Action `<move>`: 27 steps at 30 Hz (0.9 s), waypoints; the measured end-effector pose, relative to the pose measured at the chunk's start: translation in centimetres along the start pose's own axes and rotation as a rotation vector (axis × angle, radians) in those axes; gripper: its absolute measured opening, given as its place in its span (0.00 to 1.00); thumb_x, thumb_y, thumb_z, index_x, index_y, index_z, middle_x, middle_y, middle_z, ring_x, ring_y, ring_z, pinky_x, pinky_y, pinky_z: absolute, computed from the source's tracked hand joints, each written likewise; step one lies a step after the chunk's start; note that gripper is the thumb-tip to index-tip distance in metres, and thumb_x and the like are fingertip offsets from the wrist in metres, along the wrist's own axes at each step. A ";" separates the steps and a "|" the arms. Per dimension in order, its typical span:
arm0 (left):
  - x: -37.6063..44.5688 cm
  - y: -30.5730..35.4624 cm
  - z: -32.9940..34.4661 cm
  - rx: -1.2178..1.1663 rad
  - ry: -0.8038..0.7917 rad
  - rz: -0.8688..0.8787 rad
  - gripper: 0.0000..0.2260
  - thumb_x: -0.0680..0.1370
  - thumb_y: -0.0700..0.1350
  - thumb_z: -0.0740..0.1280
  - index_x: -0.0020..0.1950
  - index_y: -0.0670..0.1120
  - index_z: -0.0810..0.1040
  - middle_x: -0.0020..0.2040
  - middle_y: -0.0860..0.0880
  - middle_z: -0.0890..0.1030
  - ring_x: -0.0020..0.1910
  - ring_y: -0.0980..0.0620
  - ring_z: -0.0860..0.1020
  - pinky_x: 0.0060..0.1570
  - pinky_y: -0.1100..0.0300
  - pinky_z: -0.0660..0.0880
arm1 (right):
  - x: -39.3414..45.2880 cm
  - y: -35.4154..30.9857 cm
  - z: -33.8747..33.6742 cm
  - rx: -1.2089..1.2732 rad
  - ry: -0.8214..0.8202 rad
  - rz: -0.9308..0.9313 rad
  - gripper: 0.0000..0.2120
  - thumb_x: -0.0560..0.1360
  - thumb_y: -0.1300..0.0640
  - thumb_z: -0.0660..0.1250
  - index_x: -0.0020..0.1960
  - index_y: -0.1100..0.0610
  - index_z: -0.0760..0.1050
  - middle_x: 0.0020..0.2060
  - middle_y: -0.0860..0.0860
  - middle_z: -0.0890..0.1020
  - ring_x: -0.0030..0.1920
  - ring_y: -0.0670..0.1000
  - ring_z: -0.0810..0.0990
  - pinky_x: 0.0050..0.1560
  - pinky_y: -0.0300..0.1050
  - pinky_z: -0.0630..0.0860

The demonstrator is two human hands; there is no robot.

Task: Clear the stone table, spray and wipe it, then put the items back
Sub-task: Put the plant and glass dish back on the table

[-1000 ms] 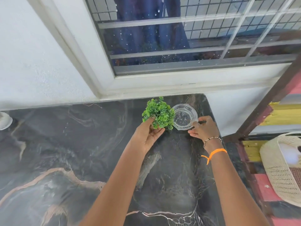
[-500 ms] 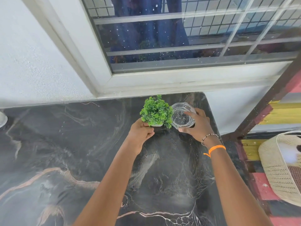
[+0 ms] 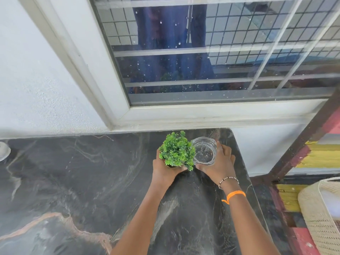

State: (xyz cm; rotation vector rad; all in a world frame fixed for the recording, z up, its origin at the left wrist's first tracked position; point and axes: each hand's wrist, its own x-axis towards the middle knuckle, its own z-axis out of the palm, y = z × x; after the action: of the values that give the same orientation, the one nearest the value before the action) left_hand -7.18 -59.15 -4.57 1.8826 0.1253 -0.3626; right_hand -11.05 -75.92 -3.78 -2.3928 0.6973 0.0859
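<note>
A small green potted plant [image 3: 176, 150] sits in my left hand [image 3: 163, 169], whose fingers curl around its pot; the pot is mostly hidden under the leaves. Right beside it, my right hand [image 3: 219, 165] grips a clear glass jar [image 3: 204, 153], fingers wrapped round its side. Both items are at the back right corner of the dark marbled stone table [image 3: 82, 181], close together and touching. Whether they rest on the stone or hang just above it I cannot tell.
A white wall and a barred window [image 3: 211, 52] rise directly behind the table. At the far left edge a white round object [image 3: 3, 150] stands on the stone. Right of the table are a dark post [image 3: 303, 142], striped flooring and a woven basket [image 3: 320, 214].
My left hand closed round the plant's pot and my right hand wrapped round the jar; both items now sit higher in view and nearer the window sill.
</note>
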 end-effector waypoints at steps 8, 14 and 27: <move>0.3 0.3 0.5 0.086 0.115 0.093 0.24 0.57 0.45 0.80 0.45 0.61 0.73 0.49 0.52 0.81 0.53 0.46 0.77 0.53 0.49 0.74 | 0.4 0.2 0.2 0.070 0.053 -0.003 0.51 0.61 0.49 0.78 0.74 0.58 0.54 0.69 0.57 0.61 0.70 0.58 0.59 0.70 0.48 0.55; 0.9 0.9 1.0 -0.023 0.141 0.046 0.26 0.60 0.41 0.80 0.53 0.52 0.74 0.49 0.53 0.80 0.47 0.55 0.76 0.43 0.65 0.69 | 1.0 -0.5 0.5 0.130 0.169 0.089 0.49 0.60 0.49 0.79 0.73 0.60 0.56 0.66 0.58 0.64 0.66 0.60 0.64 0.68 0.51 0.62; 2.9 2.2 1.4 0.054 0.075 0.079 0.16 0.64 0.39 0.77 0.41 0.57 0.75 0.38 0.60 0.80 0.40 0.60 0.78 0.38 0.68 0.71 | 2.1 1.2 -0.8 0.229 0.050 0.006 0.46 0.62 0.58 0.78 0.73 0.60 0.57 0.68 0.59 0.63 0.68 0.59 0.65 0.72 0.53 0.61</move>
State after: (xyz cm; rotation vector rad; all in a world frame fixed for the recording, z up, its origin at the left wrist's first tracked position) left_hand -4.07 -61.44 -3.89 1.9492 0.0925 -0.2439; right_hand -9.89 -78.14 -4.33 -2.1801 0.6982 -0.0485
